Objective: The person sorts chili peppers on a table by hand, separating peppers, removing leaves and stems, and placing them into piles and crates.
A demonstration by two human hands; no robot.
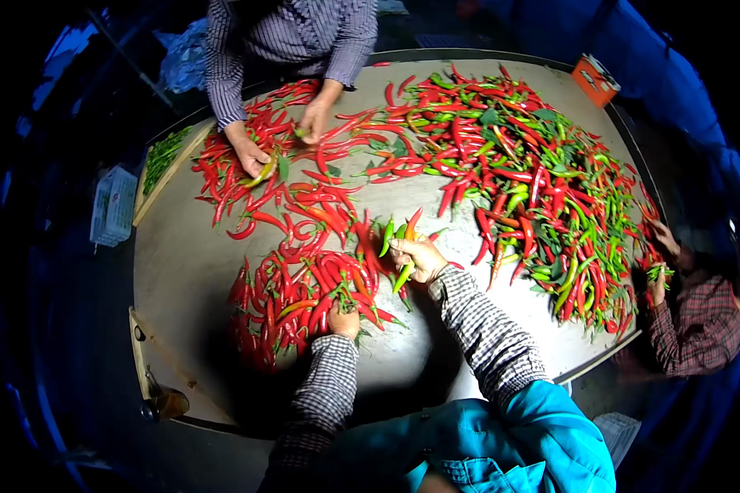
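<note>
My right hand (pixel 419 256) is closed around a few peppers, green ones and an orange-red one, above the bare middle of the table. Low in the pile of red peppers (pixel 292 287) nearest me is my left hand (pixel 344 321), its fingers curled at the pile's edge among green stems; what they hold, if anything, is hidden. A yellowish-orange pepper (pixel 297 307) lies in that pile just left of my left hand. Beyond my right hand spreads a large heap of mixed red and green peppers with leaves (pixel 534 181).
Across the table (pixel 173 263), a co-worker in a striped shirt (pixel 292 37) handles peppers. Another in a plaid sleeve (pixel 695 329) works at the right edge. An orange box (pixel 594 80), a white crate (pixel 113 205) and green peppers behind a wooden strip (pixel 166 156) sit around the edges.
</note>
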